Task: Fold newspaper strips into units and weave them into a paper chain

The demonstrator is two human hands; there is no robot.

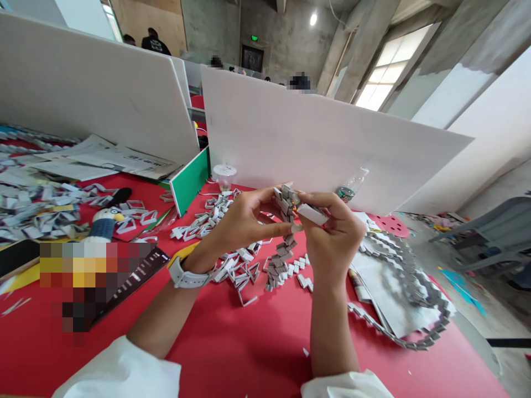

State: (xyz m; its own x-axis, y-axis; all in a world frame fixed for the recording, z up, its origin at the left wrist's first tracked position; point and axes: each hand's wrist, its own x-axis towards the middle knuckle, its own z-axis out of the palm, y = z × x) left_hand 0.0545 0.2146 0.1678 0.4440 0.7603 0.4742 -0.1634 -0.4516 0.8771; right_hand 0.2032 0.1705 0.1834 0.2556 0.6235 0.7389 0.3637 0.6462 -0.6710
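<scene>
Both my hands are raised over the red table, meeting around a zigzag chain of folded paper strips (284,250). My left hand (248,216), with a white watch on its wrist, pinches the chain's upper end between thumb and fingers. The chain hangs below the fingers towards the table. My right hand (332,229) is closed on a white folded paper strip (312,214) right beside that end. Whether the strip is linked into the chain cannot be told. Loose folded paper pieces (238,268) lie in a heap below and behind my left hand.
A long folded-paper chain (418,345) curves over papers at the right. White partition boards (332,143) stand behind, with a lidded plastic cup (225,176) and a clear bottle (352,185) before them. At left are a bird figure (103,221), a phone (19,258) and more paper pieces (45,221).
</scene>
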